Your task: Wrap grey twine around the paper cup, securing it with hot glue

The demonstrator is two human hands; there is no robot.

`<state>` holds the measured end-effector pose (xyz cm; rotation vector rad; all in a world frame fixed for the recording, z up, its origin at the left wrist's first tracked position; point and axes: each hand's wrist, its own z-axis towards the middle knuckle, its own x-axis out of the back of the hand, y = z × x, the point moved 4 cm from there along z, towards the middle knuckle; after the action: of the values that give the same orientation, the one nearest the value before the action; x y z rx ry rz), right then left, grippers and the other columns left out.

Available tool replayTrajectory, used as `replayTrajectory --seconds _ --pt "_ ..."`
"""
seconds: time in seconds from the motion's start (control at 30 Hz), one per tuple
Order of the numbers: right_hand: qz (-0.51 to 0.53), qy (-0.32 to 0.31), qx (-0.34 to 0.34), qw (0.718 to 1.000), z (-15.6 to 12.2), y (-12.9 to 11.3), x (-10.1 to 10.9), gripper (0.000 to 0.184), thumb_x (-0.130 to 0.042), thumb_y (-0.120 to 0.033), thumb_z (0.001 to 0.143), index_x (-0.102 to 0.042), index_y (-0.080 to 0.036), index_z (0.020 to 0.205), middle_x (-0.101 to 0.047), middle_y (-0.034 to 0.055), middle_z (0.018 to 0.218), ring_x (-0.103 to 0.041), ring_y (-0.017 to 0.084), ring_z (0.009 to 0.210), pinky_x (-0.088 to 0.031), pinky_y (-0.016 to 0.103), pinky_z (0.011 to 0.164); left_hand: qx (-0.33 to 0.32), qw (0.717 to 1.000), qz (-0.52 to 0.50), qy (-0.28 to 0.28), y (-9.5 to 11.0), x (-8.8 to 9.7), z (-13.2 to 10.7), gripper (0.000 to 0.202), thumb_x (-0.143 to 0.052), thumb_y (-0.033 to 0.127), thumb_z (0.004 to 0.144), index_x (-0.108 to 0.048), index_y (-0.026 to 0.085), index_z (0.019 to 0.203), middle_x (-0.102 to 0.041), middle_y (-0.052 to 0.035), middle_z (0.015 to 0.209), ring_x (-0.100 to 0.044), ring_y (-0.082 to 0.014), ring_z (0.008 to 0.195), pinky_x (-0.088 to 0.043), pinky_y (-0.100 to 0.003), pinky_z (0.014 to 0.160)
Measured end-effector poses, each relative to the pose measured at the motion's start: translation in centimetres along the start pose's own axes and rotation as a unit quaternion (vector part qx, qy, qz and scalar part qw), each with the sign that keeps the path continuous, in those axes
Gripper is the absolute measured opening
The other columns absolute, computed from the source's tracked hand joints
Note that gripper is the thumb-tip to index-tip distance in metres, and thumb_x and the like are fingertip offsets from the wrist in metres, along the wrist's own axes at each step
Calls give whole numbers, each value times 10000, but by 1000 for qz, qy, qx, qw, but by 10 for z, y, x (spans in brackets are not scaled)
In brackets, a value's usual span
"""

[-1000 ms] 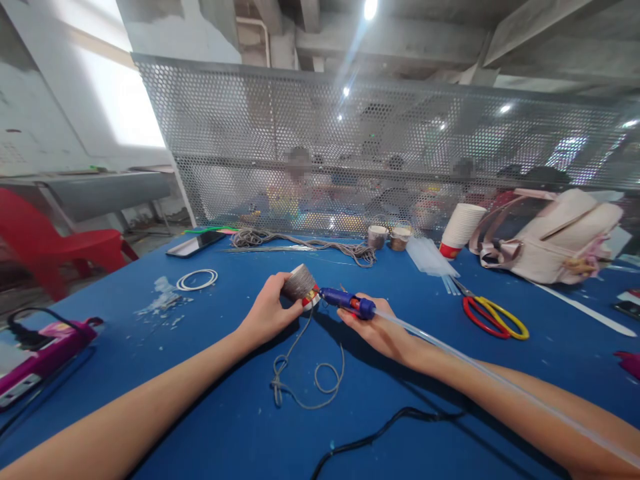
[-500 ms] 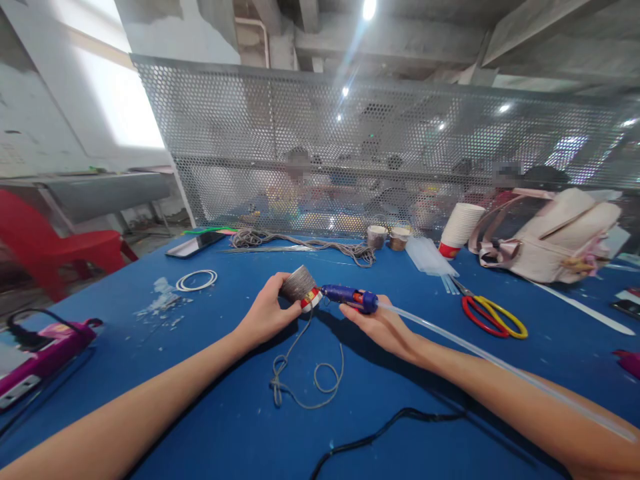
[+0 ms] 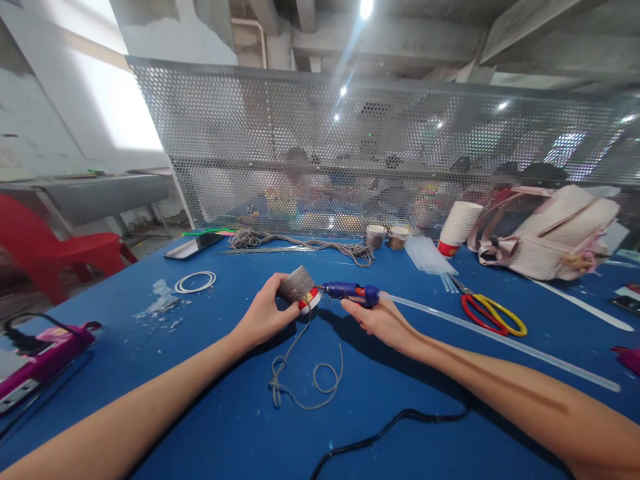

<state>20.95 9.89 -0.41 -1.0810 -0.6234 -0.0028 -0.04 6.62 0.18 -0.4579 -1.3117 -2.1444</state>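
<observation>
My left hand (image 3: 264, 315) is closed round a paper cup (image 3: 299, 288) partly wrapped in grey cord, lying on its side with its red and white rim to the right. A loose tail of grey cord (image 3: 299, 373) hangs from the cup and curls on the blue table (image 3: 210, 373). My right hand (image 3: 383, 320) grips a blue glue gun (image 3: 353, 292) whose nozzle touches the cup's rim. A long clear glue stick (image 3: 500, 341) sticks out of the gun's back toward the right. The gun's black cable (image 3: 385, 428) trails over the table toward me.
Red and yellow scissors (image 3: 493, 313), a stack of paper cups (image 3: 457, 228), clear glue sticks (image 3: 429, 257) and a pink bag (image 3: 555, 233) lie at the right. Two wrapped cups (image 3: 385, 237), a cord bundle (image 3: 300, 243), a phone (image 3: 193, 245), a white ring (image 3: 195, 281) and a pink power strip (image 3: 40, 357) are also here. Behind the mesh screen (image 3: 350, 147) sit other people.
My right hand has tilted the glue gun, so the long glue stick swung away from my forearm and toward the right. The cup and my left hand stayed nearly still.
</observation>
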Motion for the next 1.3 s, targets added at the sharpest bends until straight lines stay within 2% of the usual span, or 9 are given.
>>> replayTrajectory --seconds 0.27,0.4,0.63,0.8,1.07,1.3 --pt "-23 -3 33 999 -6 -11 -4 292 -545 -362 819 -520 -188 587 -352 -59 459 -327 82 445 -266 212 420 -4 1000 7 -3 1 0 0 290 -560 274 703 -504 177 970 -619 -27 874 -579 -165 782 -479 -331 759" --pt "-10 -16 -1 1000 -6 -9 -4 302 -541 -387 818 -536 -177 602 -363 -59 464 -333 76 438 -265 212 428 1 1000 2 -3 0 0 0 295 -564 284 702 -504 182 972 -615 -16 871 -581 -159 783 -480 -312 755" --pt "60 -39 -115 991 1 6 -1 355 -539 -477 795 -447 -196 599 -386 -65 484 -372 72 398 -304 197 373 2 1000 -7 -7 -2 0 0 307 -560 277 705 -499 180 990 -609 -23 884 -580 -161 786 -482 -318 749" --pt "79 -38 -115 990 4 8 -1 372 -543 -467 804 -437 -197 572 -402 -66 477 -370 60 368 -302 192 351 -2 1000 -6 -7 -1 1 -1 308 -557 277 704 -495 177 988 -606 -27 898 -580 -163 801 -481 -326 759" --pt "57 -60 -108 991 -5 -6 -6 347 -544 -454 803 -435 -199 594 -358 -75 474 -343 61 384 -287 189 363 -9 1000 10 -7 -1 -1 1 293 -558 273 708 -499 179 979 -607 -23 888 -574 -159 792 -473 -325 758" --pt "56 -48 -125 989 1 -1 -1 348 -545 -443 804 -508 -181 578 -479 -48 503 -399 60 376 -336 191 370 -2 1000 9 -6 -2 0 0 309 -556 261 705 -495 178 995 -610 -32 907 -586 -167 821 -478 -330 783"
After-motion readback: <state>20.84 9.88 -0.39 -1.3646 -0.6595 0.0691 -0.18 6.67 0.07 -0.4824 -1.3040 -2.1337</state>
